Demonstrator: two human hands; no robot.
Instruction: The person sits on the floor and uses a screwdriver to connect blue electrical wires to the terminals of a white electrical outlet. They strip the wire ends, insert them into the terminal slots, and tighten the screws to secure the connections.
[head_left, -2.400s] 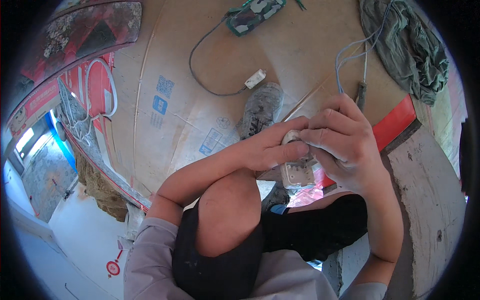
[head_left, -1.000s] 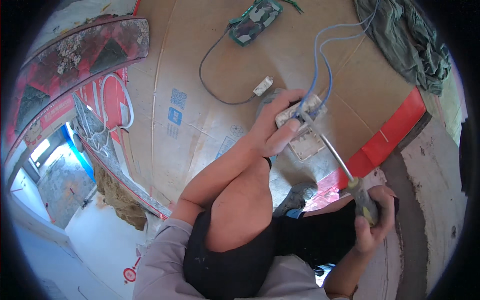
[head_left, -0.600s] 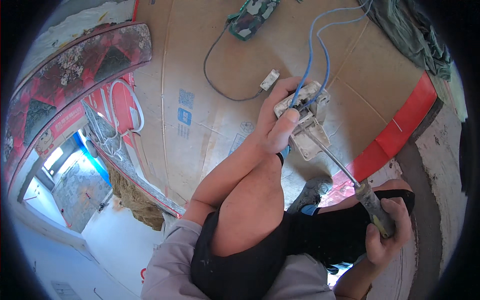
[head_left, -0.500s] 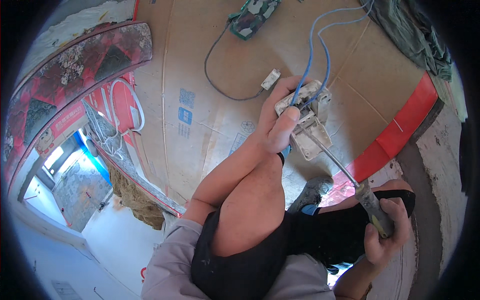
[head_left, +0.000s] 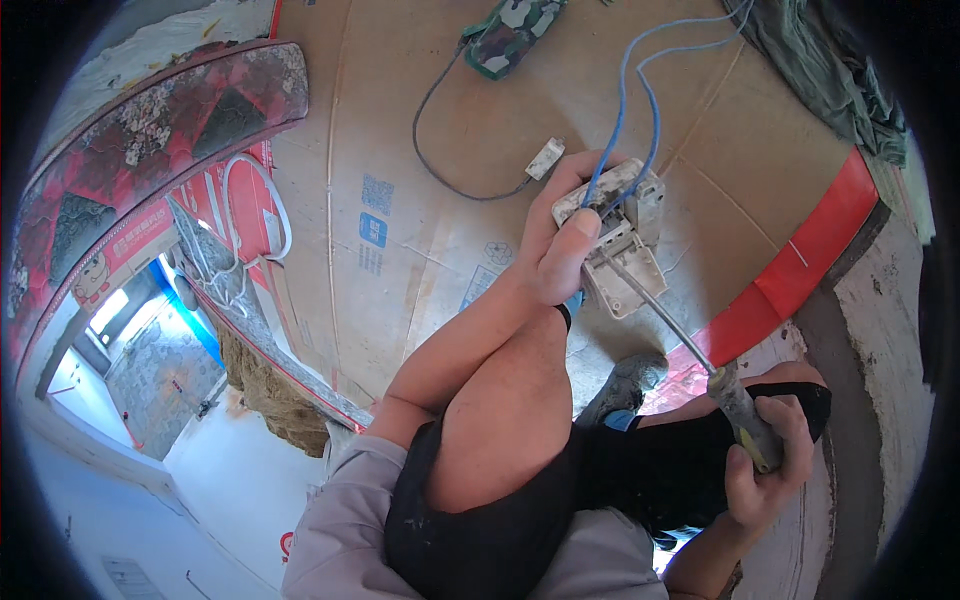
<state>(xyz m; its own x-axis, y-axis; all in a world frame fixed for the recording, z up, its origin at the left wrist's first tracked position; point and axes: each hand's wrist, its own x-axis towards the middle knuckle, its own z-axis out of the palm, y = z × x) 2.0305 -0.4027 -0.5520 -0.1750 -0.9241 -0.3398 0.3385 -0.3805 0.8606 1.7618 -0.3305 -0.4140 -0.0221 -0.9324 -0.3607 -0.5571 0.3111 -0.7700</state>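
- The right hand is wrapped around the fat, smeared handle of a screwdriver; its thin, shiny metal rod points at the left hand.
- The left hand is clamped on a dirty white plastic box, thumb across the front, hiding part of it.
- The box has a hollow, boxy part just right of the left thumb. The screwdriver tip is there; I can't tell if it touches.
- Two bendy blue wires go from the box, past the left hand.
- Below the box, between the hands, is a dusty grey shoe.
- Just beyond the left hand, a small white block with a dark cord lies on flat brown cardboard.
- Farther past that hand are a blotchy green pouch and, to its right, a crumpled green cloth.
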